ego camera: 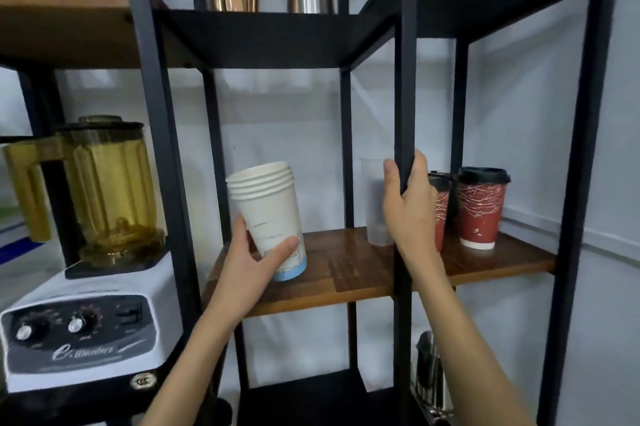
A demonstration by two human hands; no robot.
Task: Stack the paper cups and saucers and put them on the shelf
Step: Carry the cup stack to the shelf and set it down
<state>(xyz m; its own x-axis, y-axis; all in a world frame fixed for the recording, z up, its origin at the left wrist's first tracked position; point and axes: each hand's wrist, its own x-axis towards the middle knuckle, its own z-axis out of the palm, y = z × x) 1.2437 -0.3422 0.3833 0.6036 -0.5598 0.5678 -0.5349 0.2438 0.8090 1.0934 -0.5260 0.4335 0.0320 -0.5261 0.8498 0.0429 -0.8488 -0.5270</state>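
A stack of white paper cups point(268, 207) with a blue base rests tilted slightly left at the left end of the wooden shelf board point(346, 269). My left hand point(254, 261) wraps around the lower part of the stack. My right hand point(408, 207) grips the black upright post point(405, 79) of the shelf frame at about the height of the cups. No saucers are in view.
Two red lidded paper cups point(479, 210) and a clear plastic cup point(374, 214) stand on the same board to the right. A blender point(100, 203) with a yellow jar sits at the left. Black shelves above hold metal containers; more items sit below.
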